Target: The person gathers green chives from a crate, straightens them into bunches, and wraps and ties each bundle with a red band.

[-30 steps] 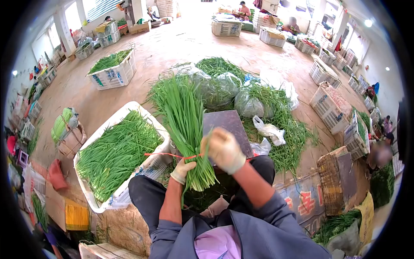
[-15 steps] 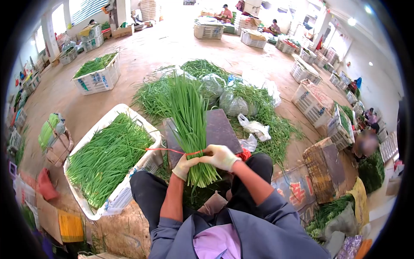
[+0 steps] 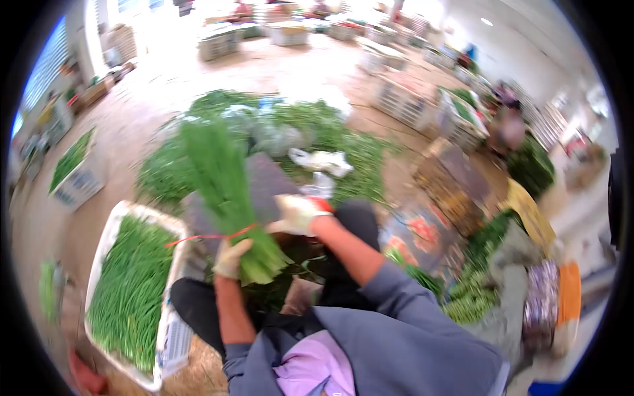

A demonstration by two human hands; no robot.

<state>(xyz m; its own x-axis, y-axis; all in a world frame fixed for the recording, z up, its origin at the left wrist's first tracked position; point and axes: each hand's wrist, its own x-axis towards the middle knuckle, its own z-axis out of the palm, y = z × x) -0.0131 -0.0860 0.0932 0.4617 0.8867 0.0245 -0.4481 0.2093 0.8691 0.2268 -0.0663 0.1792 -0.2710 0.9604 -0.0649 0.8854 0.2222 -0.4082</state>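
A tall bunch of green stalks (image 3: 214,171) stands upright over my lap, its pale cut ends low. A red tie (image 3: 211,237) crosses it near the base, one end sticking out to the left. My left hand (image 3: 231,258) is wrapped round the lower stalks, just under the tie. To the right of the bunch is my right hand (image 3: 296,214), apart from it and blurred, so its fingers cannot be made out. Both hands wear pale gloves. Behind the bunch lies a dark flat board (image 3: 267,185).
A white crate (image 3: 96,290) full of green stalks stands at my left. Beyond the board lie loose greens (image 3: 360,162) and white plastic bags (image 3: 327,162). At right are a worn block (image 3: 449,185), more greens (image 3: 472,300) and a person (image 3: 507,132) near crates.
The whole view has swung to the right and blurred. My right hand has come away from the tie and the bunch, while my left hand keeps hold of the stalks.
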